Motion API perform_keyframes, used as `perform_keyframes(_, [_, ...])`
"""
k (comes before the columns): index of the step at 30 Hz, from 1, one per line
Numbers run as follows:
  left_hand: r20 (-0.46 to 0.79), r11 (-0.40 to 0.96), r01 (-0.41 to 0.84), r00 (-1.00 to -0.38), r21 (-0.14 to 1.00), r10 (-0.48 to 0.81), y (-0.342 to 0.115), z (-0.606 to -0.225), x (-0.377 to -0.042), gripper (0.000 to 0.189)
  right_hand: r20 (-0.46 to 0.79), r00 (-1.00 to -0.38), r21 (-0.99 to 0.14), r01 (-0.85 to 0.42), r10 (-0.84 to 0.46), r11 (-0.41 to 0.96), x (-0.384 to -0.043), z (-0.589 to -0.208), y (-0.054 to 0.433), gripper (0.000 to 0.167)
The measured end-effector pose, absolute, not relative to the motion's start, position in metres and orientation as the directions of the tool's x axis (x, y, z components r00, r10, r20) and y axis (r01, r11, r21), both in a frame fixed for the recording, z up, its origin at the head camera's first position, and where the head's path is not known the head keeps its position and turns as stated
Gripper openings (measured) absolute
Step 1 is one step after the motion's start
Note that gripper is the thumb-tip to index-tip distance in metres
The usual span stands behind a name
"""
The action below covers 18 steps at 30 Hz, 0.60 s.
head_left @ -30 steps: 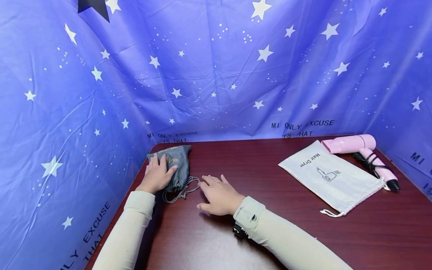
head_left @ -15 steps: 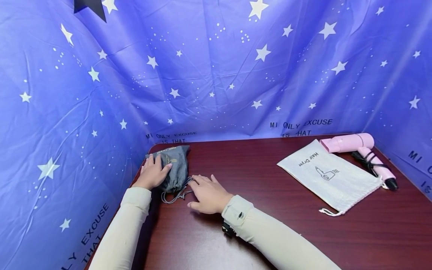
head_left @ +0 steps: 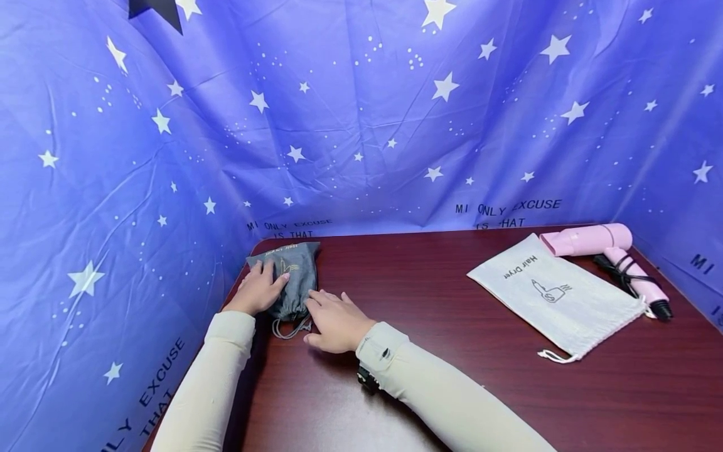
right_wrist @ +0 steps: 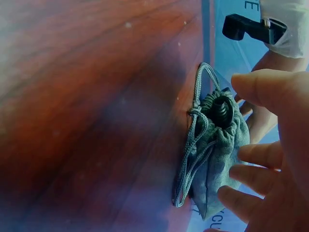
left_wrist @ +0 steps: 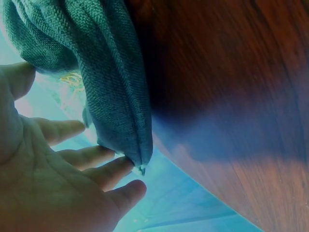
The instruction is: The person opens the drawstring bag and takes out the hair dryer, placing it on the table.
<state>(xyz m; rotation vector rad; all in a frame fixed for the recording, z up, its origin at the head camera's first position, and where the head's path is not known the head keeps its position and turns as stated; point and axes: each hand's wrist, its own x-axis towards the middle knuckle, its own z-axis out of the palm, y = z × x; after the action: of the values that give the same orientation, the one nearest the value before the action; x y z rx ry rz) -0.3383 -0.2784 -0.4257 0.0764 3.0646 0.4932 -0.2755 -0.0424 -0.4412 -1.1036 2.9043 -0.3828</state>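
Observation:
A dark grey drawstring pouch (head_left: pixel 303 276) with yellow print lies at the far left of the table. My left hand (head_left: pixel 257 292) rests on its left side, fingers spread and fairly straight; in the left wrist view the fingertips touch the grey cloth (left_wrist: pixel 116 96). My right hand (head_left: pixel 337 321) is at the pouch's lower right, fingers extended, holding nothing; whether its fingertips touch the cloth I cannot tell. In the right wrist view the gathered mouth shows a black ribbed end (right_wrist: pixel 220 111) inside, and a knotted grey cord (right_wrist: pixel 186 166) hangs beside it.
On the right lies a white drawstring bag (head_left: pixel 542 292) printed "Hair Dryer". Behind it is a pink hair dryer (head_left: pixel 590 240) with its black cord (head_left: pixel 621 273) wrapped at the handle. A blue star-patterned curtain (head_left: pixel 361 125) surrounds the dark red table (head_left: pixel 418 282).
My right hand has moved left, from beside the drawstring to the pouch's edge. My left hand stays on the pouch, its thumb a little nearer the cloth's print.

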Motion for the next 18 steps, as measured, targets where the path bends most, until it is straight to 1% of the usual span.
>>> perform_keyframes(6, [-0.023,0.952,0.052,-0.998,0.3,0.062,-0.2785,-0.4258,-0.3382,0.075,0.05,-0.75,-0.215,-0.653,-0.66,0.726,-0.281,-0.4437,-0.0489,0.076])
perform_keyframes(18, [-0.027,0.952,0.033,-0.999,0.304,0.043,-0.2775,-0.4289,-0.3366,0.074,0.032,-0.745,-0.181,-0.66,-0.666,0.729,-0.2827,-0.4439,-0.0475,0.075])
